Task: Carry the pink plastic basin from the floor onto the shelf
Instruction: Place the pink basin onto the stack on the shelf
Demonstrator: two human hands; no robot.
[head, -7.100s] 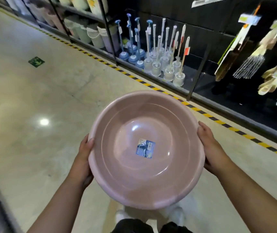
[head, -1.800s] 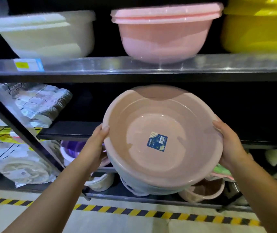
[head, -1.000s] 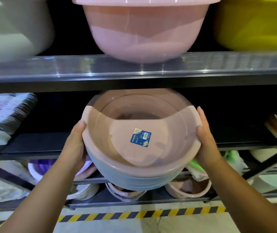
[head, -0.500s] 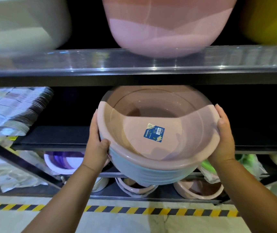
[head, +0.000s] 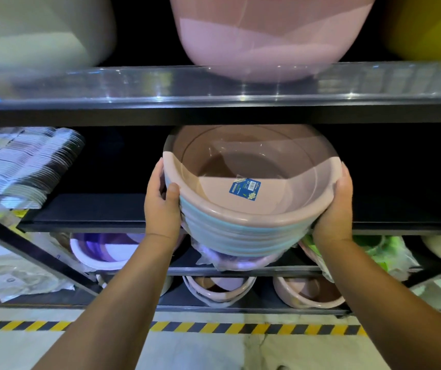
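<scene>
Pink plastic basin [head: 251, 166]: held at the mouth of the middle shelf [head: 93, 209], its far half already in shadow under the upper shelf board [head: 214, 113]; it seems to sit on a nested stack of pale blue basins [head: 235, 236].
Left hand [head: 161, 206]: at the basin's left side, thumb on the wall below the rim, fingers [head: 157, 172] curled round the rim.
Right hand [head: 335, 206]: at the basin's right side, closed round rim and wall.
Handling: thin, stiff, probably light; smooth plastic may slip.
Hold: opposite rims, as now.
Label [head: 245, 188]: blue sticker inside the basin, on its near wall.
</scene>
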